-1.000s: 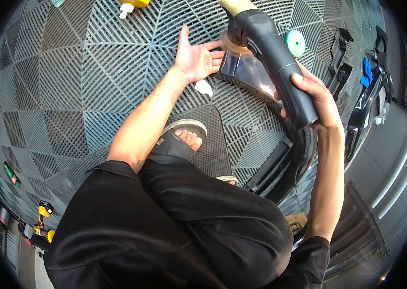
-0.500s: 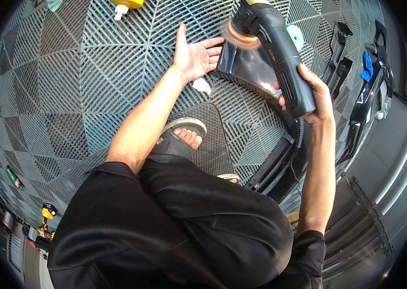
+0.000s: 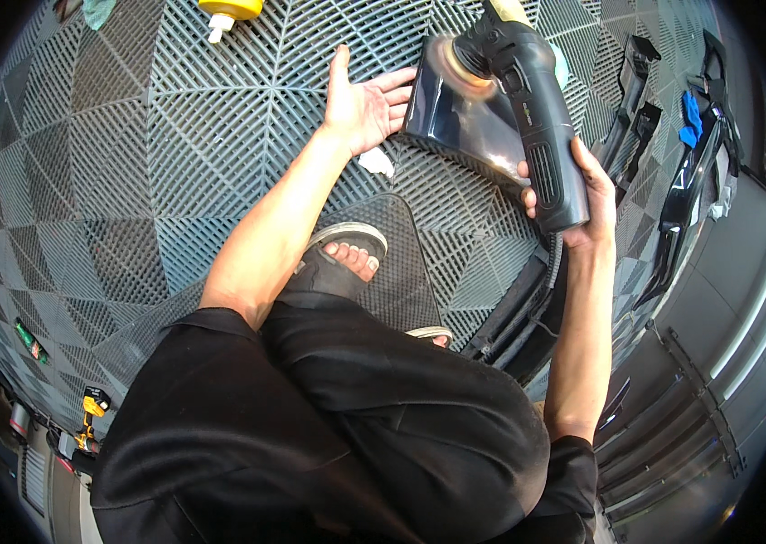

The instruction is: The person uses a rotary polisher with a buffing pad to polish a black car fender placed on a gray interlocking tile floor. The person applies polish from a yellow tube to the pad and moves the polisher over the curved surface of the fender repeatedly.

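Note:
My right hand (image 3: 590, 195) is wrapped around the rear of a black polisher (image 3: 542, 122). Its round pad (image 3: 460, 74), blurred as if spinning, rests on a glossy black panel (image 3: 465, 127) that lies on the grated floor. Smeary haze shows on the panel beside the pad. At the panel's left edge, my left hand (image 3: 365, 107) is open, palm up and fingers stretched, with its fingertips against or close to that edge. A crumpled white scrap (image 3: 376, 162) lies just below this hand. The polisher's cord runs down from its rear end.
A yellow bottle (image 3: 236, 8) with white nozzle lies at the far side. Black trim pieces (image 3: 673, 218) and a blue cloth (image 3: 691, 120) lie to the right. A yellow cordless drill (image 3: 93, 412) stands at the lower left, a green bottle (image 3: 29, 341) above it. My sandalled foot (image 3: 351, 254) rests on a dark mat.
The polisher's pad has shifted slightly right and nearer across the panel. My right hand and forearm have swung a little left. My left hand has barely moved.

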Demonstrator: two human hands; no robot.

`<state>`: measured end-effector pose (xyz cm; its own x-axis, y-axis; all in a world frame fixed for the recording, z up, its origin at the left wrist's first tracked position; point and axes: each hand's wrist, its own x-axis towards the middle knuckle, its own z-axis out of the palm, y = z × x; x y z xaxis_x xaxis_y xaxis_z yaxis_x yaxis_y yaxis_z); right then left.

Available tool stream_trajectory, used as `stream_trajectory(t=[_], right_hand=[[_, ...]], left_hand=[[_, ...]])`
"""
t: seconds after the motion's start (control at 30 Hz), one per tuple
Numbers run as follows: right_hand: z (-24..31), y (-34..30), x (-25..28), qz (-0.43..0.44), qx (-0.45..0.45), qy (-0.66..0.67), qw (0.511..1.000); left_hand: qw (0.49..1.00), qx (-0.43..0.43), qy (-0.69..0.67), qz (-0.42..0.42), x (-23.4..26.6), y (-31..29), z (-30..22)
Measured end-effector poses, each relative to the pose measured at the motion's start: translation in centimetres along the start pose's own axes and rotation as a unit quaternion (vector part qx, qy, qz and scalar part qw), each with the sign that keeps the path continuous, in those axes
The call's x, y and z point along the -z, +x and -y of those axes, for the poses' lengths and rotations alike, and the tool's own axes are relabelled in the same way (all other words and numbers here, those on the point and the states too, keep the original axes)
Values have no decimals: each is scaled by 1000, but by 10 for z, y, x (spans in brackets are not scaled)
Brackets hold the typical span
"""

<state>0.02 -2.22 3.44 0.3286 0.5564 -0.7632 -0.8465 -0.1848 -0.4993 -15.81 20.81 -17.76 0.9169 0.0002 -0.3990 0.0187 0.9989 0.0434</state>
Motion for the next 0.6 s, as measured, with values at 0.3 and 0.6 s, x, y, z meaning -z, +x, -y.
stream_trajectory(t=[0.3,0.6], right_hand=[[0,-5,9,18,12,35,999],[-1,-6,15,17,6,48,999]], left_hand=[[999,7,-6,37,5,2,0],[999,-3,36,25,-2,4,-1]])
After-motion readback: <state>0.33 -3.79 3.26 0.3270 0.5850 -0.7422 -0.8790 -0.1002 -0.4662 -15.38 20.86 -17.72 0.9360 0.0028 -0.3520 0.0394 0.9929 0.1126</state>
